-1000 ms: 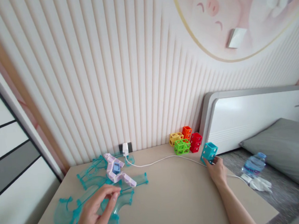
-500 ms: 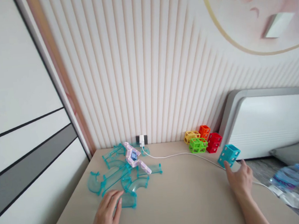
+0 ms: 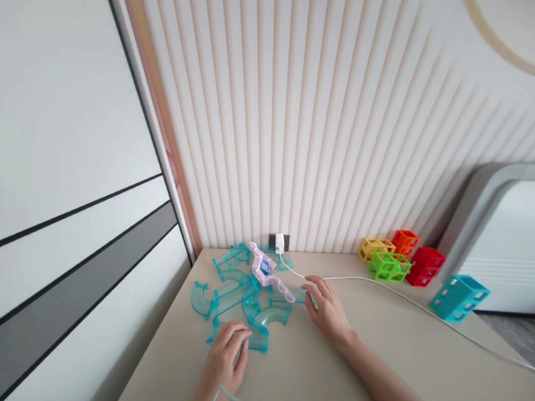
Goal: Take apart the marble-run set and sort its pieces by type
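On the near left of the desk, my left hand [image 3: 229, 357] rests with loosely bent fingers and thumb apart, beside a short translucent teal track piece [image 3: 260, 340]. My right hand [image 3: 326, 307] is open, its fingertips by the right end of a straight teal track piece [image 3: 299, 295]; whether they touch it is unclear. Between and beyond the hands lie more teal track pieces, including a curved one [image 3: 272, 315] and a long channel [image 3: 233, 297]. Across them lies a lilac bent piece [image 3: 261, 269] with a blue block [image 3: 265, 265] at its middle.
A white charger [image 3: 279, 244] sits in the wall socket, its cable [image 3: 387, 285] crossing the desk. At the right stand yellow [image 3: 373, 248], green [image 3: 388, 267], orange [image 3: 405, 243], red [image 3: 424, 266] and blue [image 3: 458, 297] open-frame blocks. A white cabinet [image 3: 79, 292] borders the left.
My right hand has left the blue block, which now stands on the desk, and moved left to the track pieces. The view has turned left. My left hand stays near the same short piece.
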{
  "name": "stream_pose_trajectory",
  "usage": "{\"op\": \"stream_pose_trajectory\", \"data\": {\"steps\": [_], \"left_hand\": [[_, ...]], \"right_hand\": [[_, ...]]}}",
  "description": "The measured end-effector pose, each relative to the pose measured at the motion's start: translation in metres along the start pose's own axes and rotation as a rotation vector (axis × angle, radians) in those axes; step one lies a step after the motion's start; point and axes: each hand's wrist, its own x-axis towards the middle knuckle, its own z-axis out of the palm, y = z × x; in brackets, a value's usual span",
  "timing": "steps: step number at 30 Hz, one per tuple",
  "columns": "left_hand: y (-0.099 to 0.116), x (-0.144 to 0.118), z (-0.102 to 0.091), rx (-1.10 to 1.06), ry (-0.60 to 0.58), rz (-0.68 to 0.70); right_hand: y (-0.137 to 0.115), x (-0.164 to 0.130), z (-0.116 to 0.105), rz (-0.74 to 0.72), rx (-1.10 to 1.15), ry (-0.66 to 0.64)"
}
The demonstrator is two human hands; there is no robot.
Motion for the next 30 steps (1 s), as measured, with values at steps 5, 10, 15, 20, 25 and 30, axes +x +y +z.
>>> {"op": "stream_pose_trajectory", "data": {"steps": [5, 10, 15, 20, 25, 30], "left_hand": [[0.001, 0.000, -0.005, -0.012, 0.016, -0.076], [0.003, 0.004, -0.003, -0.046, -0.001, -0.071], [0.007, 0.005, 0.002, -0.083, -0.014, -0.080], [0.007, 0.004, 0.003, -0.094, 0.012, -0.103], [0.005, 0.004, 0.003, -0.088, 0.005, -0.106], [0.002, 0.006, 0.002, -0.071, -0.021, -0.026]], "right_hand": [[0.003, 0.000, 0.015, 0.050, 0.050, -0.014], [0.010, -0.016, 0.005, 0.196, 0.154, -0.025], [0.018, -0.017, -0.001, 0.298, 0.240, -0.010], [0.018, -0.018, 0.001, 0.311, 0.279, -0.028], [-0.005, -0.001, -0.005, 0.264, 0.278, -0.065], [-0.038, 0.065, 0.009, 0.250, 0.306, -0.347]]}}
